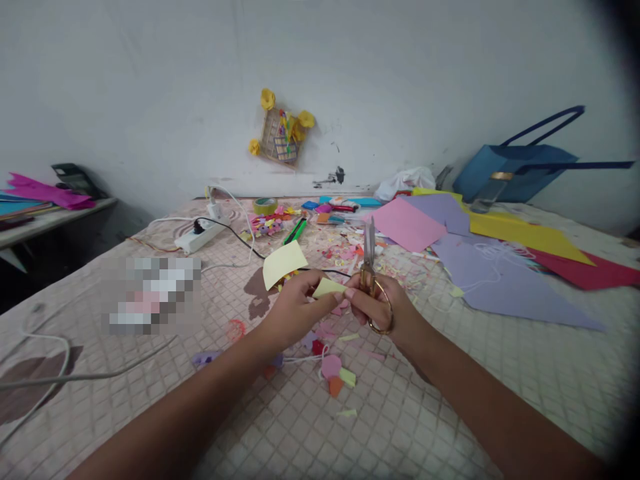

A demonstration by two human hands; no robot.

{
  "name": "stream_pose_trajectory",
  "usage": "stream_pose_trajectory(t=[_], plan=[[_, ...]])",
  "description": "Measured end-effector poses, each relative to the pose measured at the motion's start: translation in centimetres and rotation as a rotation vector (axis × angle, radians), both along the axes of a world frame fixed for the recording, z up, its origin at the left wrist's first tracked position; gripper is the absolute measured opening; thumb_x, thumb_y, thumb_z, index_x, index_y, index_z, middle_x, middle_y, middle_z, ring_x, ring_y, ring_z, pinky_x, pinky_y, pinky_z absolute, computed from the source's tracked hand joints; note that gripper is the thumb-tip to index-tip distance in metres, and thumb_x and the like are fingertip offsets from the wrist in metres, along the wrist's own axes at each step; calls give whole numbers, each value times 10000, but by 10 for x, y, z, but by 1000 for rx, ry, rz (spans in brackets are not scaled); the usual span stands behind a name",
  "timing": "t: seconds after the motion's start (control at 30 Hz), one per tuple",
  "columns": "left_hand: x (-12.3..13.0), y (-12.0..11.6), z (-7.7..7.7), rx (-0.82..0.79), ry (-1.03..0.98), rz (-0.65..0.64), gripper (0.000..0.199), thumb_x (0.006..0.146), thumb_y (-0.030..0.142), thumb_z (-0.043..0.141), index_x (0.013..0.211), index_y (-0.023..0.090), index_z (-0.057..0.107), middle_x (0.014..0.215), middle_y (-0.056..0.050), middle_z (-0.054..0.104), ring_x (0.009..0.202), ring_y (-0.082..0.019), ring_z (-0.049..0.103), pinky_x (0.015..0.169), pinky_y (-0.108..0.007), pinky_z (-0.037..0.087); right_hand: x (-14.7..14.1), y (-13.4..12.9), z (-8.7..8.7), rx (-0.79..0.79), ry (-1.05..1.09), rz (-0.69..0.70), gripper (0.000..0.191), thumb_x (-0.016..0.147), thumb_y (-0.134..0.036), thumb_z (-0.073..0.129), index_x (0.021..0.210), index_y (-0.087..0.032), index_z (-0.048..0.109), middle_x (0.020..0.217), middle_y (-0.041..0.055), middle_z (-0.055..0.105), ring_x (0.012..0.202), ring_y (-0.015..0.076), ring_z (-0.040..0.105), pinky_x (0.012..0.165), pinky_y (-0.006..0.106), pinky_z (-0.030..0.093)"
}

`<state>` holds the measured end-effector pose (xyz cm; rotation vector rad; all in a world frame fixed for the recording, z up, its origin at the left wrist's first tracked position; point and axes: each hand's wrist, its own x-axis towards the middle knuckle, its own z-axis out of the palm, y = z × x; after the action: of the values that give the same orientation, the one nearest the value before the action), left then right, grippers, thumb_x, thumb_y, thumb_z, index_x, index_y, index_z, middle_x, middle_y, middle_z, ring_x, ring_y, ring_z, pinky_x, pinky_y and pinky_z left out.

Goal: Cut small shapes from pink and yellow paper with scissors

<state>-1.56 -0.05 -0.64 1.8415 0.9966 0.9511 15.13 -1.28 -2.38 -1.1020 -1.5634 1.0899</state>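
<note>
Over the middle of the table, my left hand [295, 310] is closed on a small piece of pale yellow paper [327, 288]. My right hand [385, 303] holds gold-handled scissors [369, 257], their blades pointing up and away from me. The right thumb and fingertips also touch the right end of the yellow paper. Just behind my left hand is a larger pale yellow sheet [285, 263], slightly curled. Below the hands lie paper cutouts: a pink circle [331, 367], an orange piece [335, 386] and a light green one [348, 377], with white string beside them.
A green cutter knife [295, 231], tape roll [265, 205] and paper scraps lie behind the hands. Purple [510, 280], pink [407, 223] and yellow sheets [530, 233] spread rightward near a blue bag [515, 173]. On the left are a power strip [203, 233], cables and a blurred-out object [155, 293].
</note>
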Motion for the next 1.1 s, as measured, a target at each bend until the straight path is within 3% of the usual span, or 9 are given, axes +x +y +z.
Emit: stream_pose_trajectory(t=[0.57,0.73,1.1], plan=[[-4,4,7,65,235,-208,216,721,280,535,571,153,444,549,52,376,536,-82,366,497,-205,295,3,-2,0,28,-97,112,105,748,-270,564,710,-174,548,504,-62,432,396,61,396,369,175,302],[-4,2,11,38,267,-222,209,686,228,523,540,167,387,524,60,330,512,-77,334,471,-206,255,4,-1,0,76,-107,132,97,730,-236,574,675,-174,524,507,-70,380,424,56,313,391,184,247],[0,1,6,28,268,-191,173,676,197,516,539,160,417,517,61,348,505,-75,348,459,-203,246,2,-1,-2,105,-150,110,92,699,-198,558,652,-186,479,513,-69,377,443,66,329,410,187,258]])
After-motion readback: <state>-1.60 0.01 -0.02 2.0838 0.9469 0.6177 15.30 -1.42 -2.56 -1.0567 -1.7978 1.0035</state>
